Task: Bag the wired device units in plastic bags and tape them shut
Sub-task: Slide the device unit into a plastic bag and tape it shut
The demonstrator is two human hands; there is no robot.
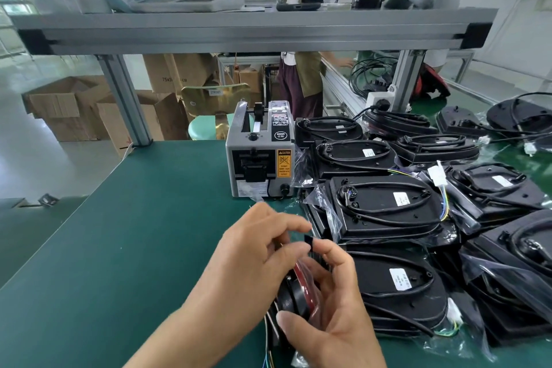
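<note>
Down at 6 o'clock the two hands are packed close together. The right hand (334, 314) cups a black wired device unit with a dark red face (297, 293), thumb curled against its near rim. The left hand (254, 254) comes in from 8 o'clock and pinches at the unit's upper edge, next to a small black flap (309, 241). Thin coloured wires (266, 357) trail off the unit toward the bottom of the view. The unit sits between the palms, low over the bench and right at the near fringe of the pile.

The smooth dark green bench mat (119, 248) spreads wide from 7 to 11 o'clock, and that is where the room to move is. It runs out to the table's left edge, which slants away to a ribbed aluminium post (125, 98) at 10 o'clock.

From 1 to 4 o'clock it's crowded with flat black plastic units with looped cables in crinkled glossy clear bags (385, 206). They overlap and touch, and the nearest is just beside the right hand.

At 12 o'clock a boxy grey tape dispenser with an orange caution label (260, 158) stands upright, with bag plastic against its right side. Above it a grey aluminium shelf beam (254, 30) spans the full width. Beyond are brown cardboard boxes (68, 107) at 10 o'clock, and a person (301, 81) stands at the next bench at 1 o'clock.
</note>
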